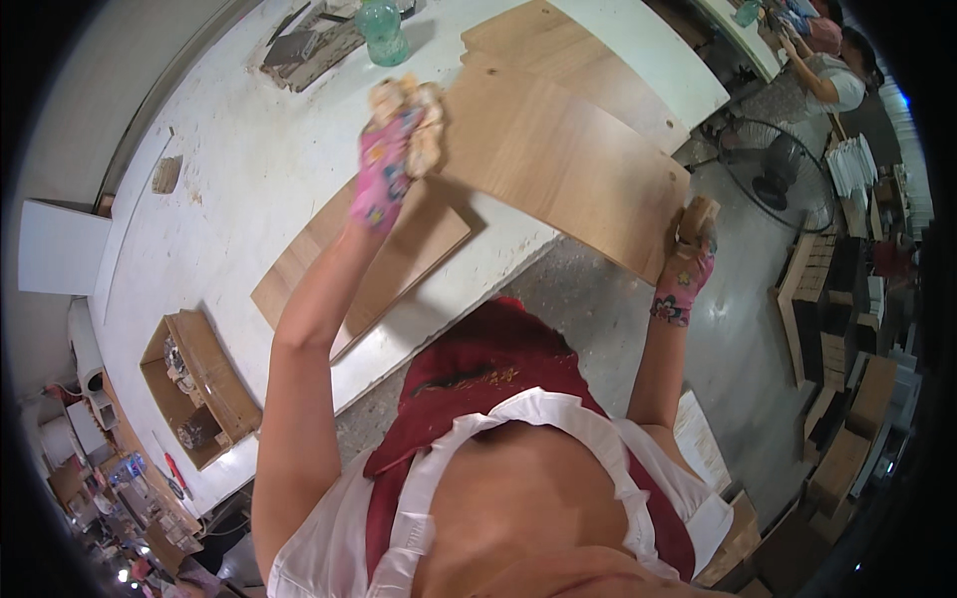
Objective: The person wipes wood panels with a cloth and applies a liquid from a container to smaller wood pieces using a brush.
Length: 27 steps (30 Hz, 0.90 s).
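My hands are well apart, both in pink flowered gloves. My left hand [387, 164] is closed round a crumpled cream cloth [427, 132], a little blurred, at the left end of a pale wooden board [563, 154]. My right hand [686, 261] is clamped on the right end of that same board, near its corner. The board lies slantwise in front of me, its left part over the white table [254, 164] and its right part reaching out past the table's edge, above the grey floor [738, 329]. Just beyond it another wooden board [548, 38] lies on the table, partly covered by the one I hold. A third board [424, 239] lies under my left forearm, close to the table's near edge. Past my left hand stands a translucent green bottle [382, 38], with a pile of scraps [311, 48] beside it. Off to my left an open cardboard box [221, 374] holds some small things I can't make out, and a red-handled tool [174, 466] lies near it. On my right a round fan [778, 174] stands beyond the table, and farther off a co-worker [837, 80] is at another table.
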Each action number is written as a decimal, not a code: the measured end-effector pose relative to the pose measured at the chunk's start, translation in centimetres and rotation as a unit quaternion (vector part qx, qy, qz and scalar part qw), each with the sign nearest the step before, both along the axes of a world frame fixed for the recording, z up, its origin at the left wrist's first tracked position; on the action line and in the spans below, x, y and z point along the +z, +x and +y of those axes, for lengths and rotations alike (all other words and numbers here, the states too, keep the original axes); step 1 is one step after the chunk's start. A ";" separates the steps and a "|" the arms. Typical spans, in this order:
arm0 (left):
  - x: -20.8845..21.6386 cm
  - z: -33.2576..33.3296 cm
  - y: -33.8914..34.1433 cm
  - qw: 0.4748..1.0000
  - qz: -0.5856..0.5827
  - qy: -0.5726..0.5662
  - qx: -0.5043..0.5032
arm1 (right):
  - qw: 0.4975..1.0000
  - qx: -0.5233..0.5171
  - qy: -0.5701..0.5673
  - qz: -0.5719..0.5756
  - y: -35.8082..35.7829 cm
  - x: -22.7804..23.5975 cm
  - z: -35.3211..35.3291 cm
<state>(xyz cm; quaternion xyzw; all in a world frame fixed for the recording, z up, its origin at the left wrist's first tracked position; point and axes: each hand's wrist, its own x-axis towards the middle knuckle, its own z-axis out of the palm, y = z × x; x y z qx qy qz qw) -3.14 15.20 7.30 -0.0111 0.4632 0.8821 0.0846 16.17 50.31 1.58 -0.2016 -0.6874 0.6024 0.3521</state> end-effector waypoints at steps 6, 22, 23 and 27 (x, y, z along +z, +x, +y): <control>-3.1 10.9 -6.1 0.978 0.107 -0.177 -0.018 | 0.956 -0.113 -0.255 0.093 -3.1 0.6 -0.1; -7.1 15.6 -4.2 0.834 0.429 -0.345 -0.040 | 0.991 -0.073 -0.078 0.080 -12.2 -4.0 -0.7; -6.7 15.9 -1.4 0.791 0.482 -0.377 -0.006 | 0.995 -0.079 0.011 0.055 -12.0 -4.6 -0.3; -6.5 13.6 7.2 0.910 0.234 -0.161 -0.302 | 0.957 -0.139 0.249 0.044 -11.4 -3.3 -0.2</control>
